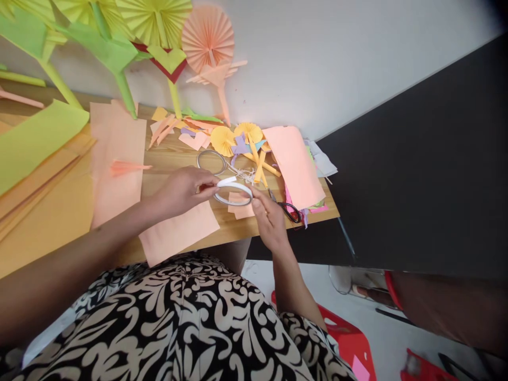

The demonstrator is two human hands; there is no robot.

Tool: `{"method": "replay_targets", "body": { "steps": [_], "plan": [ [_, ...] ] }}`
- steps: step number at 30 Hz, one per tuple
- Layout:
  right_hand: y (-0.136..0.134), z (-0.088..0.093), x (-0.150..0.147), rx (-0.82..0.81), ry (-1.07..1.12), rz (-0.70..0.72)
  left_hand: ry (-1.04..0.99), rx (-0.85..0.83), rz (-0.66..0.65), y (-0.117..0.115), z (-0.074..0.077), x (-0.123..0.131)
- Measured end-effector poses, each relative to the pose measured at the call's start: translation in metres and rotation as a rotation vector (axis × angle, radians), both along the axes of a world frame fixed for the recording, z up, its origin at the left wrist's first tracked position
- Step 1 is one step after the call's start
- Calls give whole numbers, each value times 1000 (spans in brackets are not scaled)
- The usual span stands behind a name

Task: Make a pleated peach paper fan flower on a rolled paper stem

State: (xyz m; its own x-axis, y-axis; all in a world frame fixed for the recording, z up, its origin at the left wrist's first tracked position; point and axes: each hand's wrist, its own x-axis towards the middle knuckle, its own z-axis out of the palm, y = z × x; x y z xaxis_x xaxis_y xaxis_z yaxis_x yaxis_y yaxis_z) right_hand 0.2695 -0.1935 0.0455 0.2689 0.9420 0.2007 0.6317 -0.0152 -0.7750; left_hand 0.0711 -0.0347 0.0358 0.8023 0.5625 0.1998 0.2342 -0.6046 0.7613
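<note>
Over the table edge, both my hands hold a narrow roll of white tape (pixel 239 187). My left hand (pixel 184 186) pinches its loose end, a short strip (pixel 227 181) standing off the roll's upper left. My right hand (pixel 271 218) grips the roll's right side between thumb and fingers. Another thin tape ring (pixel 198 163) lies just behind on the table. Under my left wrist is a peach paper sheet (pixel 182 233), and a small peach piece (pixel 237 210) rests below the roll. Black-handled scissors (pixel 294 207) lie to the right of my right hand.
Pleated paper fans on rolled stems, one of them peach (pixel 208 39), stand against the wall. Yellow paper rosettes (pixel 222 142) and paper scraps lie at the back. A folded peach sheet (pixel 296 166) covers the right end. Below is a red stool (pixel 351 338); a person's arm (pixel 448 312) shows at right.
</note>
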Motion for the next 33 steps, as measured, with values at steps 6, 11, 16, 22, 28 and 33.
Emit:
{"method": "replay_targets", "body": {
  "steps": [6,11,16,22,28,33],
  "plan": [
    [-3,-8,-21,-62,453,50,75,328,-106,-13,0,2],
    [-4,7,-7,13,208,32,122,479,-46,-30,15,-6],
    [14,7,73,169,-530,-241,47,385,13,-43,15,-33],
    [41,-23,151,-52,-784,-256,12,252,-90,-61,-18,-74],
    [34,-15,108,70,-680,-231,-14,141,-1,-81,-35,-115],
    [26,-9,20,117,-548,157,-47,169,78,-85,-33,-133]
  ]
}}
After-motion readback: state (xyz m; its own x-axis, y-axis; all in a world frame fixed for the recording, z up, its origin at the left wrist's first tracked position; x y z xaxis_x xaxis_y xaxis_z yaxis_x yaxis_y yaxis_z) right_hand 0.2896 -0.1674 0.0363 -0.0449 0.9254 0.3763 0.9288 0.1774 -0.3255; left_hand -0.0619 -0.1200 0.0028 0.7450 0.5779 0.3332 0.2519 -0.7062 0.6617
